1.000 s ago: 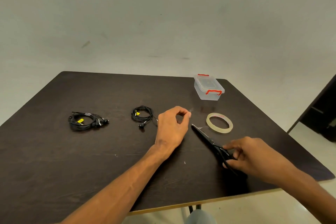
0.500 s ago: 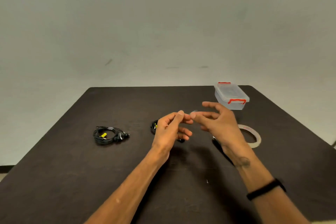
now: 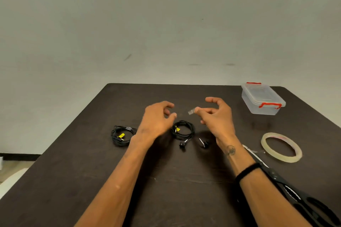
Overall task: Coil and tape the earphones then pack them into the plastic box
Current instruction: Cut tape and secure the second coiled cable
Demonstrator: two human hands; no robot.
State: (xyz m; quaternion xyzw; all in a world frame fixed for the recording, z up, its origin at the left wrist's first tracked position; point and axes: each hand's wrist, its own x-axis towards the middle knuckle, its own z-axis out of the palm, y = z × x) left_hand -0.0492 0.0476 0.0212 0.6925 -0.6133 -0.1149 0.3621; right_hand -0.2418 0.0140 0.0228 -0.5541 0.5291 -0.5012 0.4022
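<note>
The right hand (image 3: 218, 116) is pinching a small tape piece (image 3: 191, 111) in its grip. The left hand (image 3: 158, 118) is hanging loose, holding nothing. The earphones (image 3: 183, 131) are lying on the counter (image 3: 184, 180) below both hands, the box (image 3: 263, 100) far right.

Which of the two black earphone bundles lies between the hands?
The coiled black earphones with loose earbuds, directly between the left hand and right hand; the other black earphone bundle lies left of the left wrist.
</note>
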